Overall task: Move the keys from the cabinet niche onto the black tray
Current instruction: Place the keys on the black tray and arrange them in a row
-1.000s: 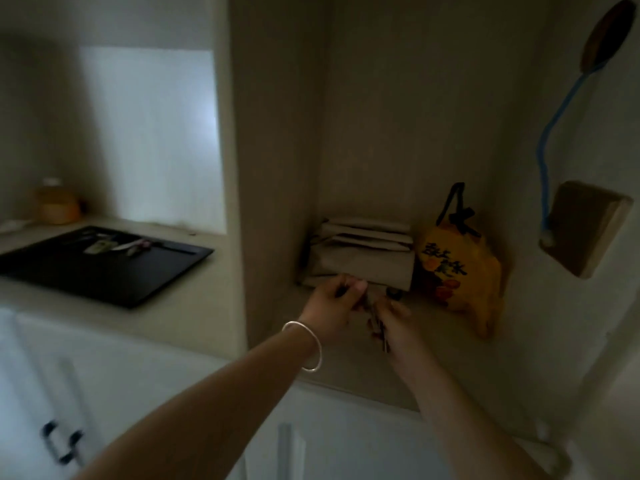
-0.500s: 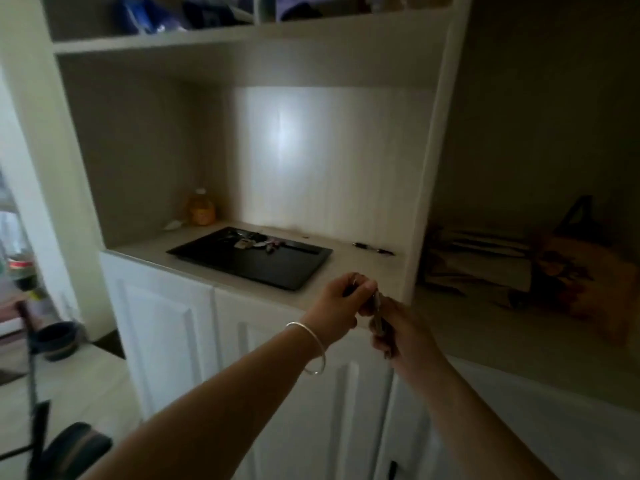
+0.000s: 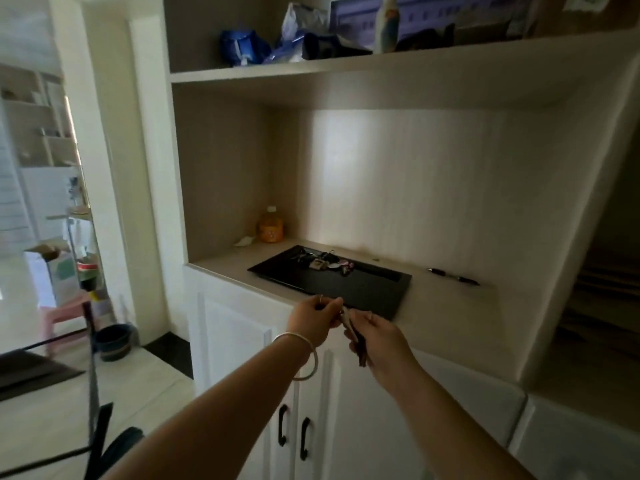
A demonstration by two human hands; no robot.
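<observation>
A bunch of keys (image 3: 355, 336) hangs between my two hands, in front of the cabinet's counter edge. My left hand (image 3: 313, 318) pinches the top of the bunch; a silver bangle sits on that wrist. My right hand (image 3: 379, 341) is closed around the lower keys. The black tray (image 3: 367, 289) lies on the counter just beyond my hands, and a small heap of other keys and tags (image 3: 323, 263) rests near its far edge. The niche on the right is dark and mostly cut off.
A black pen (image 3: 453, 276) lies on the counter right of the tray. An orange bottle (image 3: 270, 225) stands in the back left corner. White cabinet doors with black handles (image 3: 292, 434) are below. A shelf with bags runs overhead.
My view and both hands have swung left from the dark niche to the open counter, carrying the keys. The tray now lies directly beyond my hands.
</observation>
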